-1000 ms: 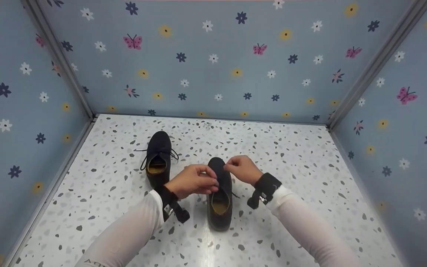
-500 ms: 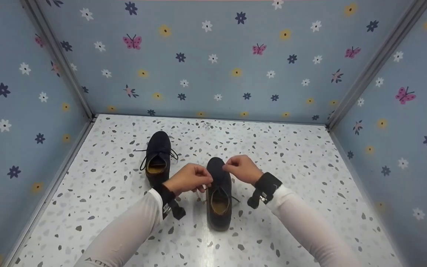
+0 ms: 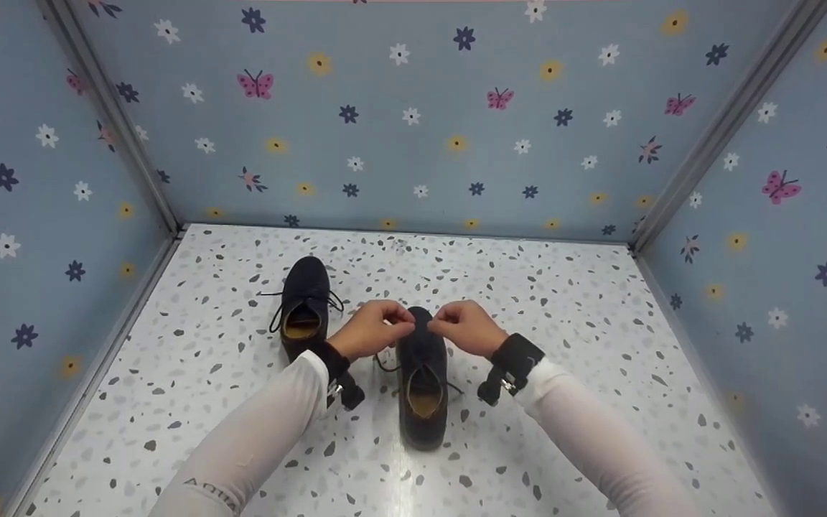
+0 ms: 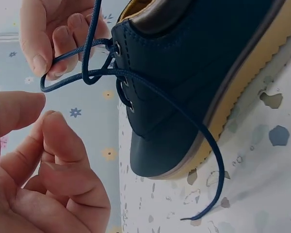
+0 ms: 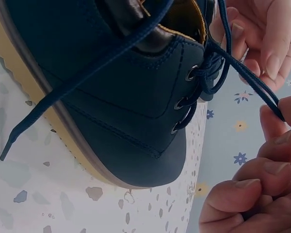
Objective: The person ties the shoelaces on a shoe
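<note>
A dark navy lace-up shoe stands on the speckled surface between both hands, toe pointing away. My right hand pinches a loop of its blue shoelace between thumb and index finger, drawn out over the toe. My left hand is just left of that loop, fingers curled. In the left wrist view its thumb tip and index tip are close together, with nothing between them, right by the loop's end. A loose lace end drops down the shoe's side to the surface.
The matching shoe stands to the left, its laces tied in a bow, partly behind my left wrist. Blue flowered panels enclose the white speckled surface at the back and both sides.
My left hand has moved from over the shoe's opening out to the left, then forward beside the toe, level with the right. The right hand has kept its place.
</note>
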A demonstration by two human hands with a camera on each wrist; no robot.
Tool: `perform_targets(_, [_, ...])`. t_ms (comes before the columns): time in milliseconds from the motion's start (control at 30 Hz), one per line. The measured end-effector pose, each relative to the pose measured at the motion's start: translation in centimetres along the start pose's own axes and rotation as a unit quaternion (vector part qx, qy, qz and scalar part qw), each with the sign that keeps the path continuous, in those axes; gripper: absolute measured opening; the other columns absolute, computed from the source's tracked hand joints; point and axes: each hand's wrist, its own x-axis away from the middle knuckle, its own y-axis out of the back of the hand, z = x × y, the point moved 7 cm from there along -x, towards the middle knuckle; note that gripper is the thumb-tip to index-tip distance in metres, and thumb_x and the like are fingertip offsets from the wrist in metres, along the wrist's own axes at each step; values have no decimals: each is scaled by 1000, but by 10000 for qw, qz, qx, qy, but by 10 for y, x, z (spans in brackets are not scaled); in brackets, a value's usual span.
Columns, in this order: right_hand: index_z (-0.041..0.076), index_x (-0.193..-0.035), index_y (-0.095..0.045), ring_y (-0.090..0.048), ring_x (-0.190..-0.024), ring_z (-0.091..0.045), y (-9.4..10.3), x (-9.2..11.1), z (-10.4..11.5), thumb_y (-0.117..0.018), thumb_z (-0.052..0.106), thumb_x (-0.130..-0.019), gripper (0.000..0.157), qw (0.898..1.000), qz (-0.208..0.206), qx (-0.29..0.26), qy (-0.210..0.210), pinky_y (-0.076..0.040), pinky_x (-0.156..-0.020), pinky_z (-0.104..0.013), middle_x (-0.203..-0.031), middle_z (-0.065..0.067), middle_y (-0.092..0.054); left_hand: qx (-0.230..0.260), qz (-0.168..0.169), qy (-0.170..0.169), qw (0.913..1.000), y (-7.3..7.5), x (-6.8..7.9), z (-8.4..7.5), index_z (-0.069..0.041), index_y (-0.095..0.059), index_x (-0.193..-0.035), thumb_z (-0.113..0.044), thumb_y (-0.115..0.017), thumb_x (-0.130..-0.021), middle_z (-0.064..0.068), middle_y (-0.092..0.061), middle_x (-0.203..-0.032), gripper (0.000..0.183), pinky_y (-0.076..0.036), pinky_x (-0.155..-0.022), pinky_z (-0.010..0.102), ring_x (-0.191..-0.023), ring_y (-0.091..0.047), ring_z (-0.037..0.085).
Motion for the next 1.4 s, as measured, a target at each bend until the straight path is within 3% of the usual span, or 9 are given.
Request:
perform_targets(167, [8,-83,-74,-53,-67,-8,-1,-1,2,-70,22,-97,20,10000,55,37,19,-44,-65,-25,-71,9,-60,-237,6,-197,9995,-5,-4,-5,-10,-76,-105,-20,-71,-98,5,-73,-99,14,-51,-72,25,-83,-61,10])
perform_targets(400, [7,-83,-72,-50,-64,-8,-1,0,8,-68,19,-99,20,9997,84,-53,216,-41,-64,-24,-71,9,-59,-128,230,-324,9991,-10,-6,-8,-7,-73,-102,-18,-70,-99,1,-68,-89,12,-48,-63,24,-68,-58,9])
perform_targets(533, [7,-82,-72,-50,-62,-6,-1,1,8,-68,18,-98,20,9996,92,-63,266,-41,-61,-23,-69,10,-58,-107,229,-335,9991,-11,-7,-8,-7,-73,-103,-19,-70,-98,1,-67,-88,13,-48,-63,23,-68,-57,8])
perform_targets(1067, [9,-94,-79,-55,-71,-9,10,4,1,-71,27,-97,20,10000,-28,-77,-35,-46,-69,-27,-80,4,-67,323,308,-328,9985,-9,-6,-3,-3,-67,-97,-11,-65,-96,-4,-60,-80,7,-53,-64,25,-72,-60,13])
perform_targets(1233, [7,-90,-76,-50,-64,-8,10,12,2,-70,26,-99,22,9997,22,84,244,-43,-63,-25,-72,9,-59,442,358,-229,9981,-9,-5,-1,-5,-65,-97,-10,-63,-95,-4,-59,-81,5,-55,-68,31,-75,-62,20])
perform_targets(1400, [11,-82,-71,-48,-59,-4,-3,24,8,-74,28,-96,23,9965,179,435,689,-41,-57,-21,-68,9,-56,466,369,-147,9981,-10,-4,1,-6,-64,-96,-8,-62,-93,-4,-58,-80,5,-53,-66,26,-71,-58,13])
